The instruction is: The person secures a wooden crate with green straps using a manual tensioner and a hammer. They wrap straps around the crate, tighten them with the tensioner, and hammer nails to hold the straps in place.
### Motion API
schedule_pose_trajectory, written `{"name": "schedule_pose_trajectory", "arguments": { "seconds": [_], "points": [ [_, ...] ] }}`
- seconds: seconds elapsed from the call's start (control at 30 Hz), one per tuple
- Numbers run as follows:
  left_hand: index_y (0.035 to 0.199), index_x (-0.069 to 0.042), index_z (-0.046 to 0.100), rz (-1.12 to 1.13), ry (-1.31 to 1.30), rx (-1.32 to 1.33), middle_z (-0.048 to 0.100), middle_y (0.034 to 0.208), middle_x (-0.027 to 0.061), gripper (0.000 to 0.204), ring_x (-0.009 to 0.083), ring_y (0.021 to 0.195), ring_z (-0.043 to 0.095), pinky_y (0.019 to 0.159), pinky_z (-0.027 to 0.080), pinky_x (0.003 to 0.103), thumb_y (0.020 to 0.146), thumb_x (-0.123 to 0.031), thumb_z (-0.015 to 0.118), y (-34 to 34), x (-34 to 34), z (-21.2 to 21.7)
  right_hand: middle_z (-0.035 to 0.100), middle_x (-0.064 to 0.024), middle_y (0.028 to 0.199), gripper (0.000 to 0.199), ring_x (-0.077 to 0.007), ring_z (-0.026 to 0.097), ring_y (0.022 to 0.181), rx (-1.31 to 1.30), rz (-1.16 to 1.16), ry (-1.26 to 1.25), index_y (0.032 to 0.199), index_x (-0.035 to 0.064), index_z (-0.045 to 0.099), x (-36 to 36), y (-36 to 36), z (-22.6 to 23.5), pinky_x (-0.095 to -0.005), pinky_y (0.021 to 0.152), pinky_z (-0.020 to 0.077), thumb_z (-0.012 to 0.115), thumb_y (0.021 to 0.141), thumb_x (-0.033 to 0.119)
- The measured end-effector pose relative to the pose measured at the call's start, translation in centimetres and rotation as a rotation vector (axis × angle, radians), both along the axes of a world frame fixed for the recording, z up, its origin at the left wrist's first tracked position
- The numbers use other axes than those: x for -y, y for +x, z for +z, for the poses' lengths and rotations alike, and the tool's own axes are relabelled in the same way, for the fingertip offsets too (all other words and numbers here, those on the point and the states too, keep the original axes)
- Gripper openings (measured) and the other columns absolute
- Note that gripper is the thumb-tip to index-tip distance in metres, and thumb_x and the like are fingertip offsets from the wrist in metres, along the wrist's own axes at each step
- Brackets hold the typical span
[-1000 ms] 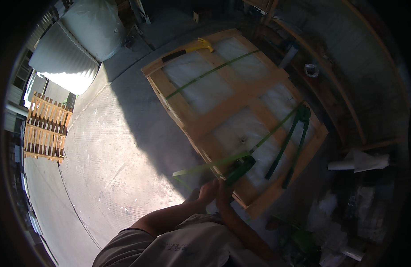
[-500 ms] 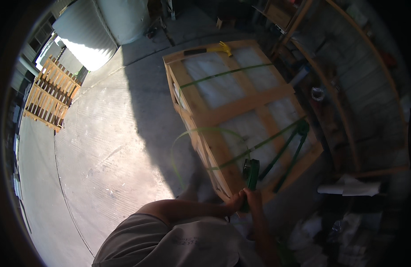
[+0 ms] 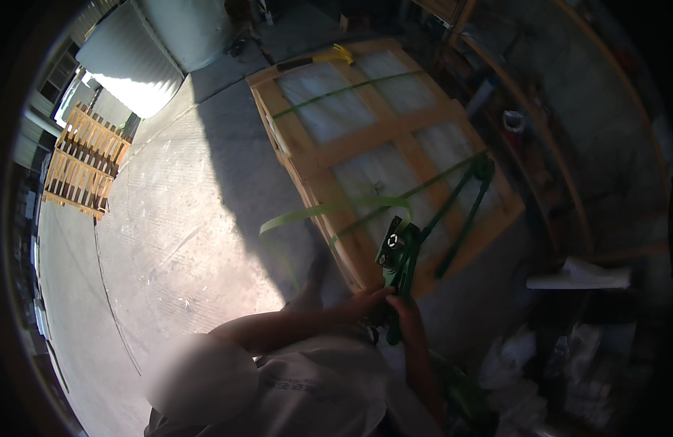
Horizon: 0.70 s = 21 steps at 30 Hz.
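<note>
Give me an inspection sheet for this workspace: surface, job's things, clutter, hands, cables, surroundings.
Surface: concrete floor, part sunlit, part shaded.
Job's things: wooden crate lying flat; green strapping tool at its near edge; green strap looping off that edge.
Clutter: yellow-headed hammer on far crate edge; second green tool on crate.
Hands: left hand and right hand both grip the strapping tool.
Cables: nothing seen.
Surroundings: wooden pallet at left; dim shelving at right.

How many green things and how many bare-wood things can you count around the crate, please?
Green: 4 - hand-held green strapping tool, long-handled green tool lying on the crate, taut green strap across the far end, loose green strap curling off the near edge.
Bare wood: 2 - flat wooden crate, slatted wooden pallet.
Total: 6
</note>
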<state>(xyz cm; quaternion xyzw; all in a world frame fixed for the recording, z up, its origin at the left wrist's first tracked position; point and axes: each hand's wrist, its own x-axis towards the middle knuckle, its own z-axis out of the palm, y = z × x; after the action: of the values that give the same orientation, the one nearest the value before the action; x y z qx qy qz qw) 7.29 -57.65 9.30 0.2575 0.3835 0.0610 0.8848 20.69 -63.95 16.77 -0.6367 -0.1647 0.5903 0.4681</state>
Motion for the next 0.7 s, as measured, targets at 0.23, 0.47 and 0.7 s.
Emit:
{"name": "schedule_pose_trajectory", "arguments": {
  "seconds": [0.23, 0.47, 0.7],
  "points": [
    [0.122, -0.004, 0.049, -0.331, 0.698, -0.215, 0.064, 0.097, 0.0153, 0.042, 0.0266, 0.077, 0.067, 0.066, 0.055, 0.034, 0.089, -0.029, 0.059, -2.5, -2.5, 2.7, 0.065, -0.0075, 0.088, 0.028, -0.0166, 0.062, 0.081, 0.333, 0.329, 0.134, 0.101, 0.0014, 0.064, -0.9, 0.2, -2.8, -0.0331, 0.072, 0.0498, 0.062, 0.086, 0.025],
    [0.111, -0.007, 0.058, -0.621, 1.257, -0.589, 0.062, 0.068, 0.0187, 0.024, 0.0234, 0.07, 0.068, 0.059, 0.052, 0.04, 0.091, -0.019, 0.057, -11.0, -8.6, 5.5, 0.064, -0.0132, 0.081, 0.03, -0.0226, 0.062, 0.075, 0.091, 0.633, -0.063, 0.101, -0.0024, 0.057, -0.7, 5.7, -1.3, -0.0344, 0.067, 0.0485, 0.061, 0.086, 0.023],
    [0.104, -0.004, 0.06, -0.111, 1.314, -0.431, 0.066, 0.074, 0.0148, 0.022, 0.0194, 0.07, 0.068, 0.062, 0.051, 0.038, 0.09, -0.021, 0.061, -5.3, -3.8, 2.3, 0.054, -0.0058, 0.066, 0.025, -0.016, 0.051, 0.046, 0.704, 0.467, 0.145, 0.088, 0.0033, 0.053, -3.9, -1.3, -2.6, -0.0336, 0.044, 0.0419, 0.059, 0.09, 0.028]
  ]
}}
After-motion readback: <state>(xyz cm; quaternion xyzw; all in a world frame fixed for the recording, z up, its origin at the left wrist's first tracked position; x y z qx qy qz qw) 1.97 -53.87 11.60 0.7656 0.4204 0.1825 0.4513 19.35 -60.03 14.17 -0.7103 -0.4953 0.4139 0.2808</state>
